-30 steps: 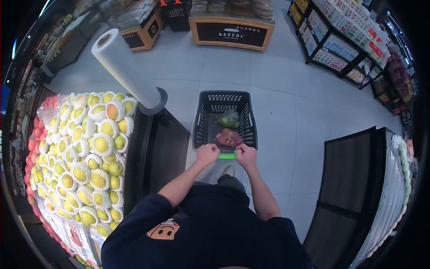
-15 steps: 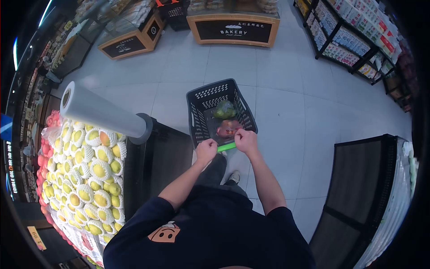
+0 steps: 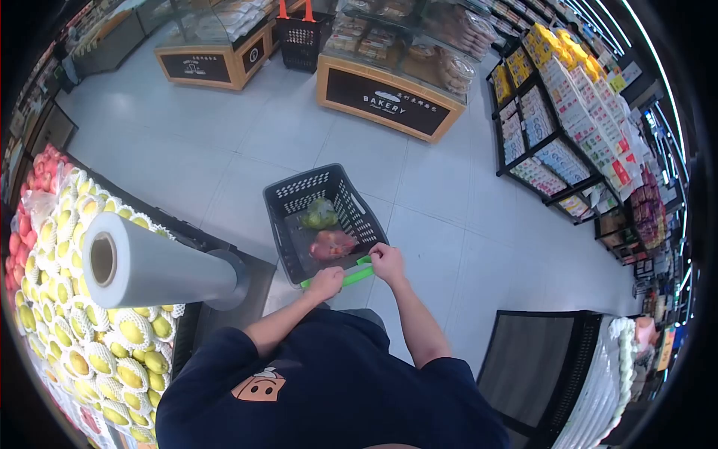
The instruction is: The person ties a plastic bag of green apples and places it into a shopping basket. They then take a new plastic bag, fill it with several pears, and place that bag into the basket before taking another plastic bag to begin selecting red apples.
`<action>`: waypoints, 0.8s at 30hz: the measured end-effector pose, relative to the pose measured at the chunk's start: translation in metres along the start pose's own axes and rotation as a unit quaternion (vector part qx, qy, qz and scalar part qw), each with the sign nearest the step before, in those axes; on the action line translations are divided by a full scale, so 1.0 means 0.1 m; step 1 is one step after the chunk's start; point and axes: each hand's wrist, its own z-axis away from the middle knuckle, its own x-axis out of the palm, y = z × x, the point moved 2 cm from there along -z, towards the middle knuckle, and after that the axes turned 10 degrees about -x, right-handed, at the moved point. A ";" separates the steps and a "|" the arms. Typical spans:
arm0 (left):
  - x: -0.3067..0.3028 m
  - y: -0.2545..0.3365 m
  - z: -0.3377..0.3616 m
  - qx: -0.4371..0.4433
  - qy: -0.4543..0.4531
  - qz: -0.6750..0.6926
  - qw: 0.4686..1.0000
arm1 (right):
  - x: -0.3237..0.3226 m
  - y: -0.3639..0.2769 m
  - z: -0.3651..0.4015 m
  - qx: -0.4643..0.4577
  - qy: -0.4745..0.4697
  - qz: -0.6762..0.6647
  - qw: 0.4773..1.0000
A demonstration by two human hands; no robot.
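Observation:
A dark grey shopping basket [image 3: 303,193] with perforated walls is in front of me, below chest height. Its bright green handle [image 3: 357,277] lies along the near side. My left hand [image 3: 327,283] is wrapped round the handle's left part. Farther right, my right hand [image 3: 387,263] is closed on the same handle near the basket's right corner. On the basket floor rests a clear plastic bag of green produce [image 3: 320,213]. Nearer to me is a clear bag of red fruit [image 3: 331,245]. Neither hand touches the bags.
At left, a roll of clear plastic bags [image 3: 172,269] stands beside a display of yellow-green fruit in foam nets [image 3: 90,359]. Bakery counters [image 3: 389,108] and black baskets [image 3: 301,46] are ahead. A stocked shelf [image 3: 553,153] and a black stand [image 3: 527,367] are on the right.
The view has swung right and upward, showing more of the bakery and the shelf. In it, the basket sits further left and lower. Both hands keep hold of the handle.

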 end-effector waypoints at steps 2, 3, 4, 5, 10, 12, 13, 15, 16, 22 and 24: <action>0.01 0.06 -0.10 -0.001 0.000 0.032 0.999 | 0.01 0.10 -0.21 -0.007 -0.018 -0.004 1.000; 0.01 0.06 -0.15 -0.002 0.017 0.041 0.999 | 0.08 0.11 -0.34 -0.015 -0.025 -0.013 0.999; -0.04 0.09 -0.20 -0.003 0.036 0.048 0.998 | 0.10 0.09 -0.45 -0.015 -0.041 -0.011 0.999; -0.09 0.10 -0.25 -0.006 0.047 0.062 0.997 | 0.11 0.09 -0.56 -0.017 -0.056 -0.007 0.998; -0.25 0.22 -0.46 0.050 0.167 0.095 0.980 | 0.23 0.09 -1.07 -0.048 -0.097 -0.012 0.994; -0.37 0.20 -0.56 0.004 0.156 0.131 0.979 | 0.28 0.06 -1.26 -0.061 -0.104 -0.019 0.993; -0.42 0.26 -0.62 -0.014 0.143 0.149 0.978 | 0.27 0.03 -1.37 -0.062 -0.109 -0.023 0.992; -0.54 0.31 -0.70 -0.028 0.163 0.141 0.976 | 0.35 -0.05 -1.57 -0.064 -0.122 -0.031 0.990; -0.59 0.30 -0.76 -0.037 0.175 0.137 0.974 | 0.39 -0.07 -1.68 -0.074 -0.128 -0.038 0.988; -0.91 0.31 -1.14 -0.070 0.259 0.152 0.951 | 0.68 -0.12 -2.38 -0.159 -0.160 -0.058 0.973; -1.07 0.41 -1.14 -0.141 0.285 0.133 0.939 | 0.82 -0.18 -2.53 -0.173 -0.166 -0.068 0.968</action>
